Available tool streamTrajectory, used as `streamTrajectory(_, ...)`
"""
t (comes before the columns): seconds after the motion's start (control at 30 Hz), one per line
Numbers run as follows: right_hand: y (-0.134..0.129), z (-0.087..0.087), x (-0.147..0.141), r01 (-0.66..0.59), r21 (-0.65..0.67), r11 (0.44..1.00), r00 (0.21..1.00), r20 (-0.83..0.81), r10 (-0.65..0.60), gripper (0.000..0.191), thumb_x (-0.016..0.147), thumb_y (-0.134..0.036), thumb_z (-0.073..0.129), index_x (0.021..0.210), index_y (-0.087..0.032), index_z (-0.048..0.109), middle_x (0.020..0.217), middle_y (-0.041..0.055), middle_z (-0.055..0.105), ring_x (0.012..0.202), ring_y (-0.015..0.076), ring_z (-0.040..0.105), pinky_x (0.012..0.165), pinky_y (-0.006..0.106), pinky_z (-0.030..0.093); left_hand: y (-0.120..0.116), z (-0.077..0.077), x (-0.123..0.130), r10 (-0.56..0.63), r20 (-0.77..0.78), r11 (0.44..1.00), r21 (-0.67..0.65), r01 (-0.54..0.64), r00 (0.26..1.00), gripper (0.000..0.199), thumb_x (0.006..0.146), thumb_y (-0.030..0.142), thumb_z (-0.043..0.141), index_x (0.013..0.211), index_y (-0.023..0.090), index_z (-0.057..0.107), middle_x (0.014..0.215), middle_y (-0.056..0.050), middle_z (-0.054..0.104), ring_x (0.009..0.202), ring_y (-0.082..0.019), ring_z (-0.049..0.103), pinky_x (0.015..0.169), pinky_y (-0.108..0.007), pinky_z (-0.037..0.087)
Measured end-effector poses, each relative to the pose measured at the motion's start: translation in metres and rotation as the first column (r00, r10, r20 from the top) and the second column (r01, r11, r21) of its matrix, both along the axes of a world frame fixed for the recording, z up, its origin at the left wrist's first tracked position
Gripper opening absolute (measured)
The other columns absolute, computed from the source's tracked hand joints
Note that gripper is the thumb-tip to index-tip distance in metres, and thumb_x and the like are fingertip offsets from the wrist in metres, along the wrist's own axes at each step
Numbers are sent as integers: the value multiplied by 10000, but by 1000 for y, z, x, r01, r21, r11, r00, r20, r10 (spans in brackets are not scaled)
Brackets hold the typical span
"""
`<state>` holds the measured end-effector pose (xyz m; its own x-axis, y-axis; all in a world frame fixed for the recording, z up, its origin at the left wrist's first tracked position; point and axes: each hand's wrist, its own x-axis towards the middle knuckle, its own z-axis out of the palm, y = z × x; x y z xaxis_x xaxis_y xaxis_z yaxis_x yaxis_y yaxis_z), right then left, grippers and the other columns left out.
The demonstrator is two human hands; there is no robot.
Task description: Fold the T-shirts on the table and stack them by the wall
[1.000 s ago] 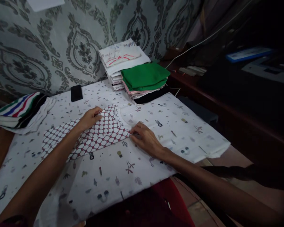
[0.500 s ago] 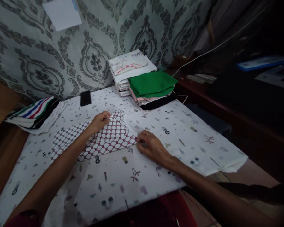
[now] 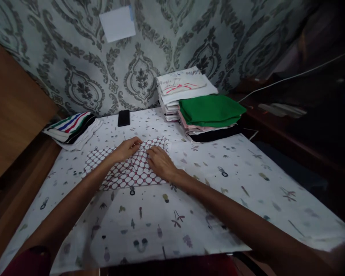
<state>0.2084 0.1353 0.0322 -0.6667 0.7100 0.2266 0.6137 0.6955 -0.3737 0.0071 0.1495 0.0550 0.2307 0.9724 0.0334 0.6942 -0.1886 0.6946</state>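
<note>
A white cloth with a dark red and black lattice pattern (image 3: 135, 171) lies folded on the table, which has a white printed cover (image 3: 149, 214). My left hand (image 3: 128, 148) rests at the far part of the patterned cloth, its fingers curved and close together; whether they pinch fabric is too small to tell. Just to its right, my right hand (image 3: 160, 161) is over the cloth's right part, palm down with bent fingers. Its fingertips touch the fabric near the middle, and their grip is unclear.
Behind to the right are stacked white folded cloths (image 3: 186, 92) and a green cloth (image 3: 212, 110) on another pile. A black phone (image 3: 124, 118) lies near the patterned wall. Striped folded cloths (image 3: 71, 128) sit at the left, beside a brown wooden panel (image 3: 17, 103).
My right hand has moved from the cloth's right corner inward, beside my left hand. The cloth's right end looks flatter and straighter. The view has shifted, so the surroundings appear further right.
</note>
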Motion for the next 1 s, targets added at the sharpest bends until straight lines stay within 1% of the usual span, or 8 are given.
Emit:
streamTrajectory(0.1, 4, -17, 0, 45, 38, 998, 999, -18, -45, 261, 948, -156, 499, 1166, -91, 627, 1177, 180, 587, 1100, 303, 504, 988, 450, 439, -23, -4, -2, -5, -171, 991, 131, 27, 985, 172, 872, 309, 532, 976, 206, 622, 924, -50, 635, 877, -220, 586, 794, -341, 452)
streamTrajectory(0.23, 3, -28, 2, 46, 85, 995, 998, -45, -42, 307, 963, -210, 479, 1229, -122, 605, 1181, 160, 580, 1078, 302, 491, 966, 452, 448, -44, -9, 0, 62, -323, 990, 137, -19, 944, 159, 881, 325, 569, 987, 212, 606, 872, -35, 618, 863, -229, 577, 787, -342, 444)
streamTrajectory(0.4, 3, -32, 0, 98, 118, 988, 994, -55, -92, 378, 958, -258, 489, 1300, -119, 570, 1282, 177, 556, 1147, 326, 464, 979, 479, 445, -48, -14, -2, 99, -304, 993, 84, -77, 948, 100, 880, 229, 535, 950, 228, 607, 789, -1, 629, 783, -200, 590, 710, -306, 424)
streamTrajectory(0.5, 3, -35, 0, 101, 126, 987, 995, -38, -97, 410, 962, -282, 476, 1321, -103, 562, 1307, 187, 551, 1158, 339, 464, 977, 491, 446, -51, -12, -11, 158, -274, 984, 120, -130, 949, 127, 894, 241, 499, 967, 223, 601, 784, 1, 623, 760, -192, 580, 708, -304, 418)
streamTrajectory(0.63, 6, -37, 2, 83, 139, 987, 995, -57, -76, 410, 960, -295, 453, 1309, -120, 578, 1295, 187, 561, 1147, 344, 480, 964, 497, 454, -78, -1, -42, 213, -186, 974, 114, -194, 959, 181, 897, 296, 478, 993, 213, 607, 737, 20, 599, 692, -170, 549, 669, -288, 399)
streamTrajectory(0.83, 7, -39, 4, 20, 149, 989, 996, -84, -8, 431, 957, -322, 424, 1296, -124, 602, 1279, 194, 575, 1136, 342, 519, 970, 499, 461, -157, 9, -113, 323, -111, 945, -19, -327, 940, 303, 899, 473, 514, 926, 200, 643, 781, 3, 645, 701, -157, 553, 641, -261, 417)
streamTrajectory(0.93, 2, -40, 1, 12, 178, 984, 998, -60, -1, 437, 949, -332, 441, 1301, -132, 607, 1291, 194, 580, 1158, 349, 528, 955, 502, 466, -186, 7, -133, 397, -89, 914, -45, -402, 913, 314, 870, 488, 547, 930, 199, 655, 829, -18, 671, 701, -161, 569, 622, -259, 437)
streamTrajectory(1.0, -2, -41, -1, 7, 202, 979, 999, -47, 3, 424, 951, -345, 446, 1290, -157, 619, 1289, 183, 592, 1163, 351, 531, 939, 506, 468, -196, 6, -137, 377, -92, 922, -53, -383, 922, 306, 865, 481, 562, 933, 204, 672, 888, -34, 684, 746, -171, 598, 647, -266, 461)
